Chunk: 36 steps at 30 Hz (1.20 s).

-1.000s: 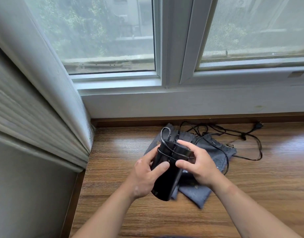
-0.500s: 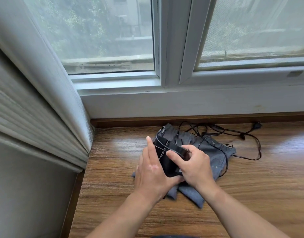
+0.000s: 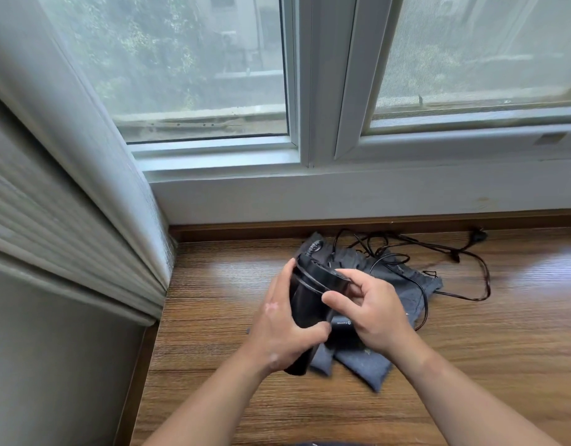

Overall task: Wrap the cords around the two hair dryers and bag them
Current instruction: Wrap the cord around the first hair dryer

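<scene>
Evidently mid-wrap. Left hand [image 3: 277,336] clasped the black hair dryer [image 3: 313,284] round its barrel, holding it tilted just above the grey bag [image 3: 403,291] on the wooden sill [image 3: 471,365]. Right hand [image 3: 377,317] pinched the cord [image 3: 426,304] between thumb and forefinger against the dryer's upper end, a couple of turns lying round the body. Remaining cord trailed loose across the bag toward the plug [image 3: 478,235] by the window frame. Judged: dryer rigid, glossy, probably slick, moderately heavy; best gripped full-palm at the barrel. Cord limp yet springy, would slacken unless kept taut, so pinch close to the last turn. Second dryer not clearly made out.
</scene>
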Motion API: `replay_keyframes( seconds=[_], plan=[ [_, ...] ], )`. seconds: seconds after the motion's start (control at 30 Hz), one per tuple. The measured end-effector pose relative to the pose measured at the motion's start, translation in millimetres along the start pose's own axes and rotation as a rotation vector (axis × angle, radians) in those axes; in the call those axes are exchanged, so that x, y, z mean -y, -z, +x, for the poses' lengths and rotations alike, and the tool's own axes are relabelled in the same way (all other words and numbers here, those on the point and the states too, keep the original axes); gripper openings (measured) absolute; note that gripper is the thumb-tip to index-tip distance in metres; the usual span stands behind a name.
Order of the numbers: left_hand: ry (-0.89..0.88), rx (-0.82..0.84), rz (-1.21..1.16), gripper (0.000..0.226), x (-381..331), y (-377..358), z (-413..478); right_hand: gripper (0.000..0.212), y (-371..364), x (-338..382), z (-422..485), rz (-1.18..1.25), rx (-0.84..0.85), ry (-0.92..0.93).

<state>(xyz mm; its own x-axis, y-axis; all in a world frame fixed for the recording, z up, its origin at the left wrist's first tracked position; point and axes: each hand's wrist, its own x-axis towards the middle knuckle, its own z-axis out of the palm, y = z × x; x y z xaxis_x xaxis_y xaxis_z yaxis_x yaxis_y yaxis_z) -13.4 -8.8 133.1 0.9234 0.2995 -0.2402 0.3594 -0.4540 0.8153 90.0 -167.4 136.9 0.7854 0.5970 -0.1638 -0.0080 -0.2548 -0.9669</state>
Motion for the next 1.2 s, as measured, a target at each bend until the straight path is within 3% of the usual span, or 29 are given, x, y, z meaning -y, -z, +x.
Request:
replay_keyframes(
  seconds=[0.1, 0.2, 0.3, 0.4, 0.53, 0.73, 0.8, 0.87, 0.97, 1.1, 1.2],
  plan=[
    [-0.003, -0.178, 0.128, 0.121, -5, -20, -3, 0.036, -11, 2, -2, -0.118, -0.151, 0.011],
    [-0.038, -0.262, 0.078, 0.1, -4, -23, -3, 0.042, -11, 7, 0, -0.147, -0.132, 0.04],
    [-0.032, -0.262, -0.033, 0.087, -4, -8, -1, 0.049, 0, 5, 4, -0.089, -0.007, 0.025],
    [-0.014, -0.256, -0.076, 0.085, -5, 4, -1, 0.049, 7, 2, 5, 0.122, 0.095, 0.03],
    [-0.015, -0.175, -0.13, 0.081, -6, 8, -3, 0.045, 6, -6, 11, 0.217, 0.095, 0.0],
    [-0.058, -0.077, -0.185, 0.078, -9, 13, -6, 0.102, 5, -12, 14, 0.13, 0.011, -0.055],
    [-0.069, -0.051, -0.208, 0.077, -12, 16, -8, 0.096, 5, -7, 14, 0.053, 0.084, -0.03],
    [-0.077, -0.029, -0.225, 0.073, -13, 18, -8, 0.073, 2, -4, 14, 0.119, 0.1, -0.006],
    [-0.048, -0.032, -0.212, 0.074, -14, 13, -5, 0.062, -4, -4, 13, 0.216, -0.045, -0.022],
    [0.048, -0.137, -0.091, 0.115, -16, -2, -5, 0.057, -10, 4, 12, -0.041, -0.23, -0.094],
    [0.062, -0.154, -0.074, 0.125, -10, -6, -4, 0.057, -5, 6, 12, -0.015, -0.116, -0.082]
  ],
)
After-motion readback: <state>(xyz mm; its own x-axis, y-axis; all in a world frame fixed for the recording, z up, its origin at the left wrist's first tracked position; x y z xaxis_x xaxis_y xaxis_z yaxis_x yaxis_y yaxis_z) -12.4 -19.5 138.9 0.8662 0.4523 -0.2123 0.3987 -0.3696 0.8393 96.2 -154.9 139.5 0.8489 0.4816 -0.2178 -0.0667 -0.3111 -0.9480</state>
